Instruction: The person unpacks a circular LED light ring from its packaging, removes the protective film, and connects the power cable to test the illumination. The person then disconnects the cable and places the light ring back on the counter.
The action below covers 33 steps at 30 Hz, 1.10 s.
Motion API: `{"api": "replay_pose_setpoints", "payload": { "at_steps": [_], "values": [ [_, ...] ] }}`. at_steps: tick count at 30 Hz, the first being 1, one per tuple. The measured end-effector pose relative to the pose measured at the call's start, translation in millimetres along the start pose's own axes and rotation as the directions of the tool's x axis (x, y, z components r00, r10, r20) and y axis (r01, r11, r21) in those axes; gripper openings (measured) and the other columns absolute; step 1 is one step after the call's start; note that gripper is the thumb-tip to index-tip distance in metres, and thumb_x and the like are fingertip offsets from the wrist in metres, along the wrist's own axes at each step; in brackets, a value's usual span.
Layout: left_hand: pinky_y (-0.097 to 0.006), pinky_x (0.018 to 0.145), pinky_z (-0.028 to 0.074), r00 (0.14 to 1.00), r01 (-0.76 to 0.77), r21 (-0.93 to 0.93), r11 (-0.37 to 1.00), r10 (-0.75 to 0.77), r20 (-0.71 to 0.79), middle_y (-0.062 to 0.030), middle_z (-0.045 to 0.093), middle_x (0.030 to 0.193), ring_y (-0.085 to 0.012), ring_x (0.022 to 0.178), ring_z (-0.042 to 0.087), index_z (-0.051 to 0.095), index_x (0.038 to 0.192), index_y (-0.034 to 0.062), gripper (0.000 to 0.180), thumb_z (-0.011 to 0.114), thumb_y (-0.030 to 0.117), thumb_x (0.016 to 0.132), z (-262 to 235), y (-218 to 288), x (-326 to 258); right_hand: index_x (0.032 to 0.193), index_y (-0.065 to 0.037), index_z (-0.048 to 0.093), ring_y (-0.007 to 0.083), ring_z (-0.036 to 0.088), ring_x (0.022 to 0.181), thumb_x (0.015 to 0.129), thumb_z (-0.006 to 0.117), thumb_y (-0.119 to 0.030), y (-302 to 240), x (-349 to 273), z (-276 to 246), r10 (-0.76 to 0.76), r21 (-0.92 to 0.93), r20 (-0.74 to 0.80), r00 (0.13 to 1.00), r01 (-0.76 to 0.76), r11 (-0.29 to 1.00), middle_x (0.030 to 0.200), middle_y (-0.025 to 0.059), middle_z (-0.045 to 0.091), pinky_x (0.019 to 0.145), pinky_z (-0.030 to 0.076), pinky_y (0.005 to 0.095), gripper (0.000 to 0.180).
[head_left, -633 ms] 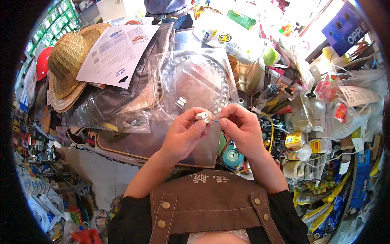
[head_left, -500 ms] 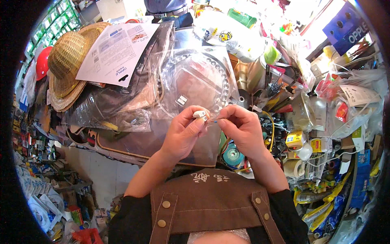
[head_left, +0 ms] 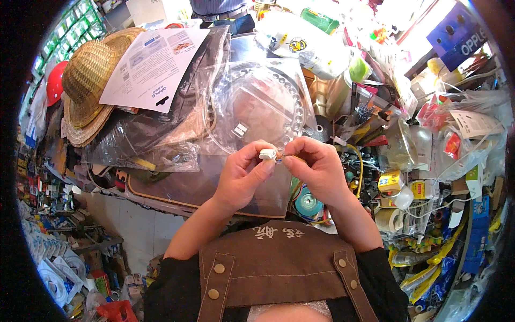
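Observation:
Between the thumb and fingers of my left hand point(head_left: 240, 176) is a small white plastic connector point(head_left: 267, 154). Just to its right, my right hand point(head_left: 317, 170) is closed in a pinch, its fingertips almost meeting the connector. They grip a thin wire, mostly hidden by the fingers. Beyond both hands lies a clear plastic bag point(head_left: 252, 96) holding a ring-shaped strip with a row of round dots. Under my hands is the dark table surface point(head_left: 206, 188).
Straw hats point(head_left: 86, 75) and a printed white card point(head_left: 153, 67) lie at the left, near a red helmet point(head_left: 56, 83). Crowding the right are a teal roll point(head_left: 309, 204), yellow boxes point(head_left: 390, 183), cables and plastic packages. A person point(head_left: 217, 8) stands at the far side.
My right fingertips have moved left, closer to the connector. The connector has turned a little in my left hand, and the blue tip seen before is now mostly covered.

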<state>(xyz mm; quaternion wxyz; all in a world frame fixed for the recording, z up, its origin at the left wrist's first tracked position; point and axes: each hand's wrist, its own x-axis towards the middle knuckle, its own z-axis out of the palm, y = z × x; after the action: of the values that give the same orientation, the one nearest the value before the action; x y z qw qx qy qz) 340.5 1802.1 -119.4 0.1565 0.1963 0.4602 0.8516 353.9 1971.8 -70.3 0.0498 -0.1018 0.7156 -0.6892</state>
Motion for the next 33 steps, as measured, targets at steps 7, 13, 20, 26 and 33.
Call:
{"api": "replay_pose_setpoints", "payload": {
  "at_steps": [7,13,20,26,33],
  "values": [
    [-0.02,0.076,0.037,0.999,-0.015,0.064,0.998,0.013,0.035,0.0002,0.051,0.095,-0.0049,0.086,0.046,0.053,0.105,0.0008,0.018,0.056,0.009,0.088,-1.7,1.9,0.1,0.082,-0.001,0.059,0.0011,0.038,0.057,0.082,0.063,-0.011,4.3,0.6,-2.7,-0.017,-0.072,0.002,1.0,0.017,0.997,0.066,-0.0046,0.051,0.049,0.031,0.0187,0.011],
    [-0.02,0.076,0.037,1.0,-0.005,0.15,0.989,0.008,-0.02,-0.0001,0.051,0.093,-0.0049,0.085,0.046,0.054,0.103,0.0002,0.016,0.055,0.007,0.088,3.0,6.1,0.5,0.083,0.0,0.057,0.0022,0.041,0.058,0.082,0.061,-0.009,6.9,-1.9,3.8,-0.098,-0.208,-0.058,0.993,0.084,0.975,0.066,-0.0028,0.051,0.05,0.032,0.0193,0.01],
    [-0.02,0.071,0.04,0.997,0.043,0.313,0.949,-0.02,-0.077,-0.0003,0.052,0.088,-0.0056,0.08,0.048,0.055,0.104,-0.001,0.019,0.057,0.01,0.088,1.2,6.2,6.0,0.085,0.001,0.057,0.0034,0.044,0.059,0.085,0.059,-0.009,18.9,2.4,4.6,-0.084,-0.13,-0.121,0.989,0.068,0.989,0.068,-0.0028,0.052,0.052,0.035,0.0195,0.009],
    [-0.022,0.064,0.044,0.992,0.076,0.083,0.994,-0.067,-0.103,-0.0003,0.056,0.08,-0.0072,0.071,0.051,0.058,0.106,-0.0008,0.023,0.059,0.013,0.088,-4.6,4.2,9.7,0.088,0.001,0.059,0.0031,0.046,0.059,0.087,0.058,-0.011,19.6,4.6,1.2,-0.012,0.039,-0.112,0.994,0.017,0.999,0.067,-0.0033,0.053,0.052,0.036,0.0189,0.012],
    [-0.021,0.065,0.044,0.993,0.05,-0.099,0.994,-0.06,-0.099,-0.0009,0.058,0.082,-0.007,0.072,0.052,0.058,0.103,-0.001,0.021,0.059,0.013,0.087,-5.5,-0.5,10.4,0.091,-0.001,0.056,0.0064,0.051,0.059,0.089,0.056,-0.01,22.6,4.2,9.3,-0.069,0.124,-0.117,0.991,0.084,0.989,0.072,0.0001,0.055,0.052,0.042,0.0193,0.009]
  ]
}}
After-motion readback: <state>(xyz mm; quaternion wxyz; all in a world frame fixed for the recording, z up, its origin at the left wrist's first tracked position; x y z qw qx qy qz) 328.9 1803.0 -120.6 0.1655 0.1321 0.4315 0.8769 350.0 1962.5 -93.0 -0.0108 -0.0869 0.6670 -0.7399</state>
